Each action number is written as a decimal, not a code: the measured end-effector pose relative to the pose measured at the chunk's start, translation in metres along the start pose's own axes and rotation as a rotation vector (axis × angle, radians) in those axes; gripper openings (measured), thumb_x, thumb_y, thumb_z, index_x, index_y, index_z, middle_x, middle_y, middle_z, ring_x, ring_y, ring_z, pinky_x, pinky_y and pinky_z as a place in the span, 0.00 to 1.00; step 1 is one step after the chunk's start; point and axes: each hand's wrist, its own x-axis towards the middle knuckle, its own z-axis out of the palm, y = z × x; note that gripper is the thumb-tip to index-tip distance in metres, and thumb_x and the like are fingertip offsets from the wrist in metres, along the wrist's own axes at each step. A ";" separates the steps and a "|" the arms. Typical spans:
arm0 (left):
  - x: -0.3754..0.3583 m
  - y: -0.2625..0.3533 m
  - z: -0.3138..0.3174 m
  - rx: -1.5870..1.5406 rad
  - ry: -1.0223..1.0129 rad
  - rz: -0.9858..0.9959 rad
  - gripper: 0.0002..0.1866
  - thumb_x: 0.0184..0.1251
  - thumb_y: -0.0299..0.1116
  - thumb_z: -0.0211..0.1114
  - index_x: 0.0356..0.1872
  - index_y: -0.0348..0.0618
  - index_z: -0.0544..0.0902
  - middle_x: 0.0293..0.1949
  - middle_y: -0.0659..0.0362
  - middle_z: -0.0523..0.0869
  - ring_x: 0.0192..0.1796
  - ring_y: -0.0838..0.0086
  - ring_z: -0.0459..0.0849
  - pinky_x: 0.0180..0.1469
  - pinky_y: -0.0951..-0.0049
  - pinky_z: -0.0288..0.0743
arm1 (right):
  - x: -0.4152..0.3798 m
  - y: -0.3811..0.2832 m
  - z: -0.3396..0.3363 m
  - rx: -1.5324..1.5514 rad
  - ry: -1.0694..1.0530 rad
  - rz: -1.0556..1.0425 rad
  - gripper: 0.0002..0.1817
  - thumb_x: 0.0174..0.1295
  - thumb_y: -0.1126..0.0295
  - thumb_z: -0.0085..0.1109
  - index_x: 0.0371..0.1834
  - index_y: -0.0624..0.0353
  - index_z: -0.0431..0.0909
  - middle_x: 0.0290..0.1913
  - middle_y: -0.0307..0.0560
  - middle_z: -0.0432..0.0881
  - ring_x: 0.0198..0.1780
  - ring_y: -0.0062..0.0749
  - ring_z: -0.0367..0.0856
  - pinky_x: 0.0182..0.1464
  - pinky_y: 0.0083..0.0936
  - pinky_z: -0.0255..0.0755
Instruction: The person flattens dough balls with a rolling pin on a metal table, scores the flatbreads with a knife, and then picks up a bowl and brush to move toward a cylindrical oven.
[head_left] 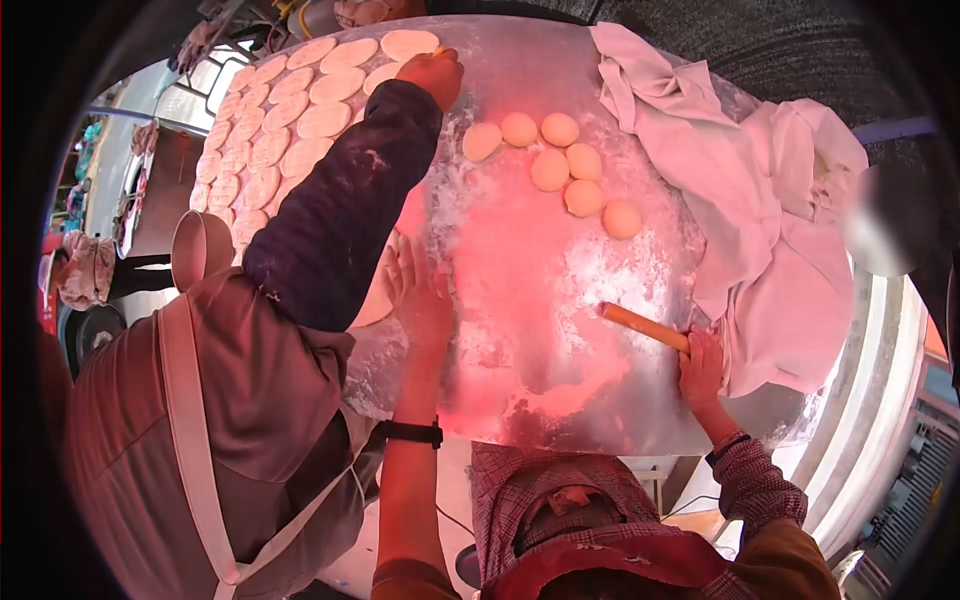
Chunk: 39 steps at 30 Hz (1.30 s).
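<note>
My left hand (pixel 422 300), with a dark band on the wrist, lies on the metal table (pixel 520 330) with its fingers stretched out. Its fingertips are right at the edge of a flat dough round (pixel 375 303), partly hidden by a co-worker's sleeve. At the right, near the table's front edge, my right hand (pixel 702 368) is wrapped round one end of a wooden rolling pin (pixel 645 328). The pin points away to the left over the floured surface. Farther back sit several dough balls (pixel 550 170) in a loose cluster.
Rows of flat dough rounds (pixel 325 120) cover the table's far left. Close on my left stands a co-worker (pixel 230 420), arm reaching across to those rounds, hand (pixel 435 75) at the far side. A crumpled pale cloth (pixel 760 220) drapes over the right edge.
</note>
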 end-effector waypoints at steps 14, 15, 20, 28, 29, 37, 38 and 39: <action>0.013 0.179 0.045 -0.476 -0.083 0.114 0.34 0.56 0.36 0.73 0.64 0.37 0.71 0.63 0.48 0.74 0.67 0.52 0.70 0.69 0.54 0.61 | 0.011 -0.006 -0.001 0.020 0.013 0.098 0.22 0.63 0.67 0.59 0.60 0.62 0.71 0.62 0.53 0.76 0.60 0.51 0.76 0.65 0.51 0.65; 0.014 0.185 0.059 -0.507 -0.099 0.186 0.35 0.56 0.35 0.74 0.65 0.37 0.71 0.65 0.47 0.73 0.69 0.53 0.68 0.71 0.53 0.58 | 0.012 -0.006 -0.002 0.039 0.011 0.114 0.23 0.63 0.68 0.60 0.60 0.62 0.71 0.62 0.51 0.76 0.60 0.50 0.76 0.65 0.50 0.65; -0.037 0.181 0.015 -0.833 -0.293 0.004 0.28 0.57 0.24 0.73 0.61 0.35 0.77 0.60 0.46 0.80 0.63 0.54 0.79 0.66 0.60 0.72 | 0.007 -0.006 -0.001 0.045 0.004 0.118 0.23 0.62 0.68 0.60 0.60 0.60 0.71 0.62 0.49 0.76 0.61 0.48 0.75 0.65 0.50 0.65; -0.186 0.171 -0.062 -0.330 -0.349 0.337 0.29 0.61 0.15 0.61 0.66 0.42 0.75 0.66 0.49 0.76 0.68 0.53 0.73 0.68 0.63 0.70 | 0.007 -0.005 0.001 0.036 0.011 0.116 0.24 0.62 0.68 0.59 0.62 0.58 0.70 0.63 0.48 0.75 0.63 0.48 0.73 0.67 0.50 0.62; -0.180 0.165 -0.045 -0.383 -0.308 0.330 0.29 0.62 0.17 0.62 0.67 0.43 0.74 0.67 0.49 0.74 0.70 0.52 0.71 0.70 0.61 0.67 | 0.006 -0.005 0.001 0.035 0.011 0.108 0.24 0.62 0.68 0.59 0.62 0.58 0.70 0.63 0.48 0.75 0.63 0.48 0.73 0.67 0.50 0.62; -0.073 0.099 -0.027 0.080 0.051 0.047 0.25 0.63 0.22 0.65 0.62 0.55 0.81 0.68 0.52 0.74 0.70 0.52 0.71 0.69 0.57 0.68 | 0.003 -0.004 0.006 0.025 0.016 0.127 0.23 0.63 0.67 0.59 0.62 0.58 0.70 0.63 0.46 0.74 0.64 0.49 0.72 0.68 0.49 0.62; -0.080 0.104 -0.018 0.084 0.050 0.046 0.25 0.63 0.22 0.65 0.62 0.55 0.81 0.68 0.52 0.74 0.70 0.52 0.71 0.69 0.57 0.68 | 0.000 -0.005 0.004 0.028 0.015 0.127 0.23 0.63 0.67 0.59 0.62 0.58 0.70 0.63 0.46 0.74 0.64 0.49 0.72 0.68 0.49 0.62; -0.091 0.118 -0.001 -0.148 0.064 -0.003 0.26 0.61 0.22 0.66 0.62 0.56 0.81 0.68 0.51 0.74 0.70 0.52 0.70 0.69 0.57 0.67 | 0.001 -0.004 0.003 0.031 -0.002 0.130 0.23 0.64 0.67 0.58 0.63 0.58 0.69 0.64 0.47 0.74 0.64 0.49 0.71 0.70 0.48 0.60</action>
